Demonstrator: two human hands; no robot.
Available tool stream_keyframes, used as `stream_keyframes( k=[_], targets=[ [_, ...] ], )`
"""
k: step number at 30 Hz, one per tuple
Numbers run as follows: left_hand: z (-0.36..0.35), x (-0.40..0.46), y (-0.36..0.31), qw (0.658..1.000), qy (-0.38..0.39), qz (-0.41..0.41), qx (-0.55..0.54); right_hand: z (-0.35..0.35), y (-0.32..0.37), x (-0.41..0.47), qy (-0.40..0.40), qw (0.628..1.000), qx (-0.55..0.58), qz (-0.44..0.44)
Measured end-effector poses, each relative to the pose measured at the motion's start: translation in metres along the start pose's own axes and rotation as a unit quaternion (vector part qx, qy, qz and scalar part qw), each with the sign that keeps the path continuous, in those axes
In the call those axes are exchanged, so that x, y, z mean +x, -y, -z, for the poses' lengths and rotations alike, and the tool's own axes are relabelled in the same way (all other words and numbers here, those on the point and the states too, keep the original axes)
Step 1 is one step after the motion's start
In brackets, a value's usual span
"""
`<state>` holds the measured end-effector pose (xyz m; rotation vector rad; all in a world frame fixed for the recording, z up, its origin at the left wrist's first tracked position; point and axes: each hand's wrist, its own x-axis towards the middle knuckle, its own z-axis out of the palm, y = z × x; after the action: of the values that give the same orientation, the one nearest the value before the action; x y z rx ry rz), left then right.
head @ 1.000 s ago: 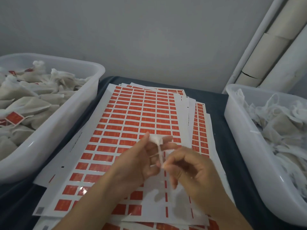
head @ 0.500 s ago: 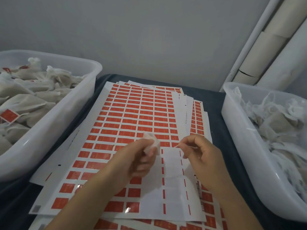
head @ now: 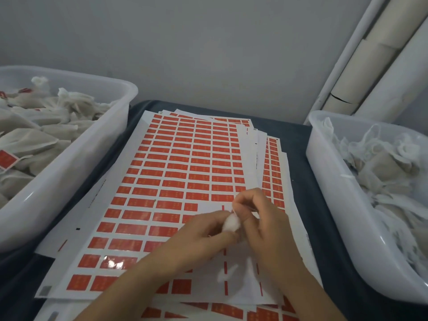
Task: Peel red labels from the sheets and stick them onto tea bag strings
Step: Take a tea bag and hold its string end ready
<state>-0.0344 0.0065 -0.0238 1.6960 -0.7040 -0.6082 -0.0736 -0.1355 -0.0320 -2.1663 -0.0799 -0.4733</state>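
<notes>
Head view of a labelling station. Left tub (head: 97,144), white plastic, holds beige tea bags (head: 34,140), a few of them already carrying red tags (head: 7,158). Right tub (head: 324,172), also white plastic, holds a loose heap of white, gauzy tea bags (head: 379,163) with no red visible. Between the two tubs, on the dark worktop (head: 298,140), lies a fanned stack of label sheets (head: 185,163); the top sheet carries a grid of small red rectangular labels, with the lower right area of the grid peeled to bare white backing where only thin red strips remain. Both hands meet above this bare area. The left hand (head: 203,237) pinches a small white tea bag (head: 231,223) between thumb and fingers; the bag appears as a crumpled white bundle touching both hands. The right hand (head: 264,218) has its fingertips curled together at the top of the bundle, pinching there; whether it grips a string or a label cannot be told, as the spot is blurred. Pale tubes (head: 382,54) lean against the grey wall (head: 208,42) behind the right tub
</notes>
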Motion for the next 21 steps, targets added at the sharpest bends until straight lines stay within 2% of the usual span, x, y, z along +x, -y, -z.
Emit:
stream_keyframes(
  k=[3,11,17,21],
  targets=[
    [-0.002,0.003,0.002,0.998,-0.046,-0.035,0.001,0.004,0.002,0.003,-0.03,0.999,0.013,-0.021],
    [-0.001,0.001,0.004,0.997,-0.04,-0.059,-0.034,0.01,0.003,0.01,-0.006,0.99,0.115,-0.085],
    [-0.001,0.0,0.005,0.997,-0.037,-0.06,-0.042,0.013,0.001,0.01,0.009,0.998,0.052,-0.027],
    [-0.002,0.001,0.005,0.997,-0.037,-0.057,-0.046,0.014,0.0,0.01,0.034,0.998,0.05,-0.031]
  ],
)
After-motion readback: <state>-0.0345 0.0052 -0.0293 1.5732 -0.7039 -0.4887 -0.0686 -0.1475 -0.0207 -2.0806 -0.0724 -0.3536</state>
